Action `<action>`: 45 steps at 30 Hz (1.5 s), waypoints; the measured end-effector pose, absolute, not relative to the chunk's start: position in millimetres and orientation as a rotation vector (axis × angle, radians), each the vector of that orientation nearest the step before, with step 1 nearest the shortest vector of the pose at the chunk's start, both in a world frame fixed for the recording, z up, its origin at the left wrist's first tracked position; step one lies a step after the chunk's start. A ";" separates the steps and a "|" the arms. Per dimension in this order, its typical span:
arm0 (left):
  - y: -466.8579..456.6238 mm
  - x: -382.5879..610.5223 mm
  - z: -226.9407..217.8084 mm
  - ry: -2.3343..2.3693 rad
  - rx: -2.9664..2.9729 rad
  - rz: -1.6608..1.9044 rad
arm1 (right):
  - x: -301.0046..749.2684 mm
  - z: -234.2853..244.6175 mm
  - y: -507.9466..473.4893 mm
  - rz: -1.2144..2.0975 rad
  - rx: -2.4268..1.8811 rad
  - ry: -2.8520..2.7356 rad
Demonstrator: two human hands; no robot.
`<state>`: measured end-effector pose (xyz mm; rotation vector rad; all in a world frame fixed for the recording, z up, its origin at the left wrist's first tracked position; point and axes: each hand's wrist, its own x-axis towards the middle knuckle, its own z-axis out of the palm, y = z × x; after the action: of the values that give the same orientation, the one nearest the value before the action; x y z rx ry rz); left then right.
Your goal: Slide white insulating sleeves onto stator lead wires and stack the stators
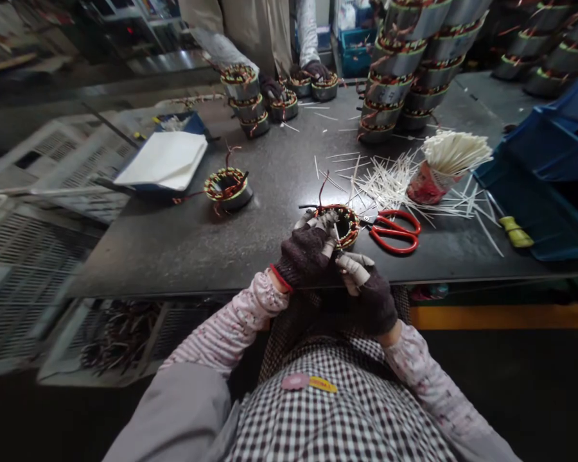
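A wound motor stator [349,226], a steel ring with copper windings and yellow-green edging, sits at the table's near edge. My left hand [307,247], in a dark glove with pale taped fingertips, is closed on its left and near side. My right hand [366,282], gloved the same way, is curled at the near right rim with fingers pinched together; what it pinches is too small to make out. A thin white strip [336,232] stands in the stator's opening between the hands. Red-handled scissors [395,231] lie just right of the stator, their blades pointing toward it.
Another stator [227,187] rests to the left. Loose white strips [388,183] surround a cup [428,183] packed with more. Stator stacks [383,96] rise behind; a blue bin [549,192] stands right, with a yellow-handled tool [516,232] beside it. Across the table, a co-worker's gloved hands [316,69] handle stators.
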<state>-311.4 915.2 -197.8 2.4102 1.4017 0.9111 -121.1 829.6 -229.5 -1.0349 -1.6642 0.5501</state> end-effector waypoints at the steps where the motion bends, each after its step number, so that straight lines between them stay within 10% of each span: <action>1: 913.6 -311.0 -199.8 1.395 2.299 0.977 | -121.2 -229.6 834.3 0.564 -1.011 -1.642; 10: 915.3 -312.3 -210.6 1.133 1.816 1.155 | -114.8 -220.4 861.9 0.964 -1.096 -1.231; 24: 917.8 -315.7 -206.9 1.101 1.950 1.125 | -117.7 -203.0 871.6 0.734 -1.339 -1.554; 32: 921.8 -324.9 -201.8 0.980 2.096 1.089 | -123.2 -201.3 877.8 0.064 -1.024 -1.752; 45: 928.2 -343.0 -226.8 0.947 2.657 1.327 | -136.5 -208.8 863.2 0.675 -0.920 -1.543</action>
<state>-343.0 928.2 -226.8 2.6568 0.9469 1.3271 -136.5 863.2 -208.8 -0.9204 -1.5430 0.6745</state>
